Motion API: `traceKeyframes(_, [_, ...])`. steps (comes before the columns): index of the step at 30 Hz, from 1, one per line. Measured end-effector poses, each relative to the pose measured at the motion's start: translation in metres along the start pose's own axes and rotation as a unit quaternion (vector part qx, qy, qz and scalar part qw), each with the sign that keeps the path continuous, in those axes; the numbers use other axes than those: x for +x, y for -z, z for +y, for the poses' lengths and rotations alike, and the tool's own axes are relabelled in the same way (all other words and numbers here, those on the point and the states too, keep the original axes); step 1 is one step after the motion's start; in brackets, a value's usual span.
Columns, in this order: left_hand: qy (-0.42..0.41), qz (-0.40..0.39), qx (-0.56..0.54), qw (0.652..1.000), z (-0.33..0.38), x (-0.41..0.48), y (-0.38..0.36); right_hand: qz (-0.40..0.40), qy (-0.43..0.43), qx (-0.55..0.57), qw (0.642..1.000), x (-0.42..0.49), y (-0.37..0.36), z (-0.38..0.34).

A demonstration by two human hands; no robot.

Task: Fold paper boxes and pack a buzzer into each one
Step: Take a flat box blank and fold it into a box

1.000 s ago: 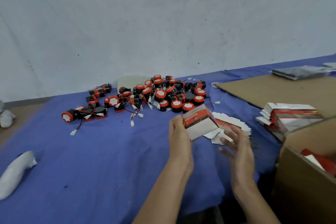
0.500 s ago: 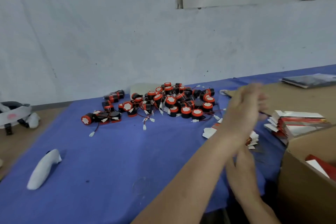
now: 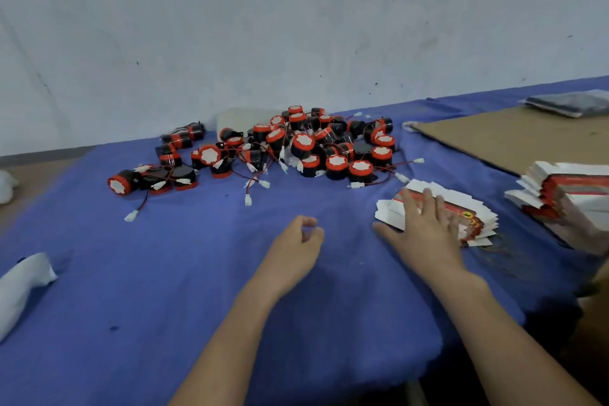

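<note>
Right hand (image 3: pixel 425 224) is lying spread on flat boxes (image 3: pixel 468 211); left hand (image 3: pixel 296 247) is hanging loose, empty; buzzers (image 3: pixel 296 145) prob. mostly unpacked.

The folded box is gone from the left hand (image 3: pixel 295 242), which now hangs empty, fingers loosely curled. The right hand (image 3: pixel 425 229) has gone out to 2 o'clock, fingers spread on the stack of flat boxes (image 3: pixel 473 212).

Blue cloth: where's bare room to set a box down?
Bare: the blue cloth between the buzzer pile, the left hand and the white object at the left edge; also between the forearms. Crowded: the buzzer pile far middle; the right side, where the right hand rests on the flat boxes.
</note>
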State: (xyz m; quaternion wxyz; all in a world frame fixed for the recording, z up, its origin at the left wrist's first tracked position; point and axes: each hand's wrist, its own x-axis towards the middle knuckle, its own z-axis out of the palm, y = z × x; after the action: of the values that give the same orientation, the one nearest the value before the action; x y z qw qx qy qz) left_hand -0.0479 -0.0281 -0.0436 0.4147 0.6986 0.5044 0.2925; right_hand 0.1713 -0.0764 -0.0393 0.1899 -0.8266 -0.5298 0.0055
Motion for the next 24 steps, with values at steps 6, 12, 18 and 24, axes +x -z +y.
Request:
traceKeyframes(6, [0.008,0.035,-0.184,0.982,0.008,0.003,0.04,0.032,0.053,-0.066,0.996,-0.004,-0.012,-0.008])
traceKeyframes(12, [-0.015,0.194,-0.247,0.949,0.003,-0.008,0.078,0.159,0.103,0.071,0.979,-0.012,-0.001,-0.034])
traceKeyframes(18, [-0.213,0.115,-0.021,0.97,0.015,-0.021,0.051,0.279,0.221,0.239,0.903,-0.022,0.01,-0.066])
traceKeyframes(24, [-0.272,0.151,0.078,0.947,0.019,-0.014,0.031,0.26,0.285,0.307,0.87,-0.026,0.007,-0.093])
